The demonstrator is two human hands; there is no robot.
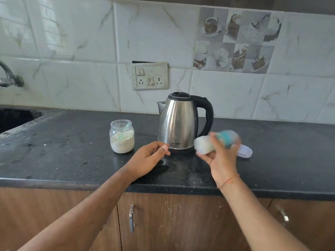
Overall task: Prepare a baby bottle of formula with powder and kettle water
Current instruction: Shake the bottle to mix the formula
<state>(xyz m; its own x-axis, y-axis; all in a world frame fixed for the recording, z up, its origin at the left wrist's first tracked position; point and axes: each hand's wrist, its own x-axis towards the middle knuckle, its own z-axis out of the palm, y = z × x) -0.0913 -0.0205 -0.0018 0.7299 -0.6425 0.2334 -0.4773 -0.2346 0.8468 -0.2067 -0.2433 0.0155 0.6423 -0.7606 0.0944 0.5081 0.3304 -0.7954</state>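
Gripping the baby bottle [216,144], the right hand [220,158] holds it blurred and lying near-horizontal, teal collar pointing right, base toward the kettle [178,122]. Left hand [147,160] hovers loosely curled, empty, just left of the bottle. Probably mid-shake; clear cap [244,151] lies just beyond the right hand.

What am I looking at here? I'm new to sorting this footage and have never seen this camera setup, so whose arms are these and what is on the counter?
There is no machine: a person wears a camera on the head, looking forward and down, so the arms are their own. On the dark countertop stand a steel kettle and an open glass jar of white powder with a scoop inside. The right hand holds a baby bottle, tipped on its side and blurred. Behind it lies a clear cap. The left hand hovers by the kettle's base, fingers loosely curled, holding nothing visible.
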